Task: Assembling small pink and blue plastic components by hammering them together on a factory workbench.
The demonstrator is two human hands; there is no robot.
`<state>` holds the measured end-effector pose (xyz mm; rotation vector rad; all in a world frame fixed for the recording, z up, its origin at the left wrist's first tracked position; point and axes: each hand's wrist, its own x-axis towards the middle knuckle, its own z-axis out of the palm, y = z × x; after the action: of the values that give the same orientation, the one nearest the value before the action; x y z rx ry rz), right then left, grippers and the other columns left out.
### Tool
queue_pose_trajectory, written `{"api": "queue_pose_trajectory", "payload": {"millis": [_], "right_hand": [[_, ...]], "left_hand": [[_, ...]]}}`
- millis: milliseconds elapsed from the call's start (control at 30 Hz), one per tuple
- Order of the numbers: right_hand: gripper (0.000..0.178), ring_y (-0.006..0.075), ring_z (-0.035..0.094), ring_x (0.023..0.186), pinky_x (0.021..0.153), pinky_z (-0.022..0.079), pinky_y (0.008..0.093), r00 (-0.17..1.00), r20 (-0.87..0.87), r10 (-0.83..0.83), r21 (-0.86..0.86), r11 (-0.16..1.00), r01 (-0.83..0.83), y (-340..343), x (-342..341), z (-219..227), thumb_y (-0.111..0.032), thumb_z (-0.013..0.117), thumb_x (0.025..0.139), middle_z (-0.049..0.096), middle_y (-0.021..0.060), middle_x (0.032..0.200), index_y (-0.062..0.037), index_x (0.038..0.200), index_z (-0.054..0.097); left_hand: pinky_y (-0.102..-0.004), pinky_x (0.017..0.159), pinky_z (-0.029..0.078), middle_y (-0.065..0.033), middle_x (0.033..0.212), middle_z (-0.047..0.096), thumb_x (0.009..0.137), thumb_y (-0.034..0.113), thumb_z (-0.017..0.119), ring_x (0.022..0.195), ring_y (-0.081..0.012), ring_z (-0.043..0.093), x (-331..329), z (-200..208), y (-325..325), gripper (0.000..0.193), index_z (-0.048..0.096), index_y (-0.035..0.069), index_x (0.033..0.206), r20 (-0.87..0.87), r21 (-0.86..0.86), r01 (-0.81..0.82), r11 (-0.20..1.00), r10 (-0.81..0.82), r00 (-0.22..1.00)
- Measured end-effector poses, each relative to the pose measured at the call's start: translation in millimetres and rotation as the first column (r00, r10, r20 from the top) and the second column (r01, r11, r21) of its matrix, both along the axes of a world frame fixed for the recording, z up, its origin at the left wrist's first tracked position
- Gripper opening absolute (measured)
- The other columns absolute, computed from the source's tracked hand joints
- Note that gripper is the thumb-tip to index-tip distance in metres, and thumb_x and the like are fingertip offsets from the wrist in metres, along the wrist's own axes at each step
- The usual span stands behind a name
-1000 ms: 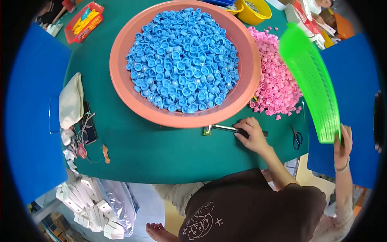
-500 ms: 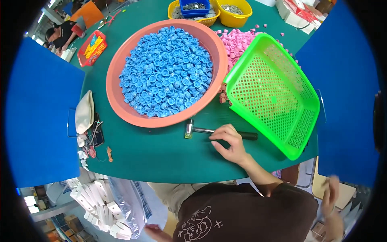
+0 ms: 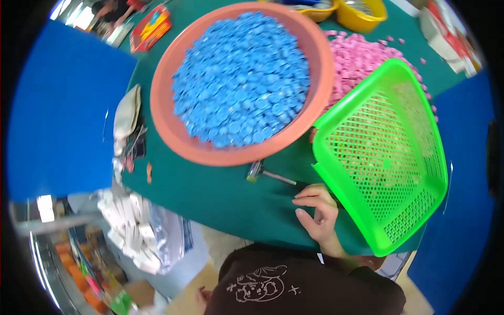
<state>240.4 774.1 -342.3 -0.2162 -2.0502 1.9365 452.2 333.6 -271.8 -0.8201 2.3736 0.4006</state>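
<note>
A hammer (image 3: 279,177) with a metal shaft and a dark grip lies on the green table, its head close to the big basin's rim. Over its grip is my right hand (image 3: 320,212), fingers loosely bent and thumb apart, so the hand looks open. Whether the fingers touch the grip I cannot tell. At the lower edge, beside my dark shirt, a small part of my left hand (image 3: 202,298) shows, its fingers mostly hidden. An orange-pink basin (image 3: 220,157) heaped with blue caps (image 3: 241,84) stands beyond. To the right, a bright green perforated basket (image 3: 362,215) sits tilted.
Pink caps (image 3: 357,58) lie heaped behind the basket. Yellow tubs (image 3: 362,18) stand far back, a red basket (image 3: 150,29) far left. A pouch (image 3: 127,113) and cables lie by the left edge. Blue panels (image 3: 63,115) flank the table. White boxes (image 3: 131,226) are piled below left.
The view has shifted, so the table things sit differently in it. My right hand has moved from the hammer's shaft toward its grip. A blurred hand at the far right is out of view.
</note>
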Motion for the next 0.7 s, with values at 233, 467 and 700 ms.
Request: {"api": "queue_pose_trajectory", "payload": {"millis": [233, 467, 700], "right_hand": [[0.021, 0.0247, 0.056, 0.094, 0.084, 0.045, 0.0339, 0.999, 0.018, 0.028, -0.035, 0.999, -0.027, -5.1, 13.0, 11.9, -0.009, 0.058, 0.082, 0.057, 0.0161, 0.103, 0.0062, 0.095, 0.063], [0.021, 0.0253, 0.055, 0.092, 0.083, 0.046, 0.0351, 0.985, 0.022, 0.171, -0.161, 0.973, -0.166, -14.1, 17.7, -9.9, -0.009, 0.057, 0.085, 0.057, 0.0167, 0.103, 0.0067, 0.099, 0.062], [0.025, 0.0244, 0.055, 0.095, 0.083, 0.044, 0.0336, 0.979, 0.104, 0.175, -0.047, 0.984, -0.171, -13.7, 24.2, -2.2, -0.016, 0.062, 0.085, 0.057, 0.0158, 0.103, 0.0058, 0.096, 0.063]], "left_hand": [[-0.0279, 0.070, 0.049, -0.0088, 0.089, 0.061, 0.098, 0.030, 0.042, 0.081, -0.0158, 0.059, 32.3, -35.9, -71.1, 0.032, 0.064, 0.007, 0.103, -0.042, -0.173, -0.240, 0.955, 0.236, 0.971], [-0.0325, 0.077, 0.049, -0.0114, 0.104, 0.061, 0.097, 0.021, 0.051, 0.089, -0.0194, 0.059, 16.6, 27.5, -48.5, 0.036, 0.051, 0.002, 0.127, -0.533, -0.119, -0.165, 0.979, 0.077, 0.843], [-0.0291, 0.075, 0.046, -0.0093, 0.096, 0.060, 0.097, 0.019, 0.050, 0.084, -0.0175, 0.056, -33.4, 13.1, -72.1, 0.033, 0.053, 0.003, 0.126, -0.464, -0.018, -0.084, 0.996, 0.066, 0.883]]}}
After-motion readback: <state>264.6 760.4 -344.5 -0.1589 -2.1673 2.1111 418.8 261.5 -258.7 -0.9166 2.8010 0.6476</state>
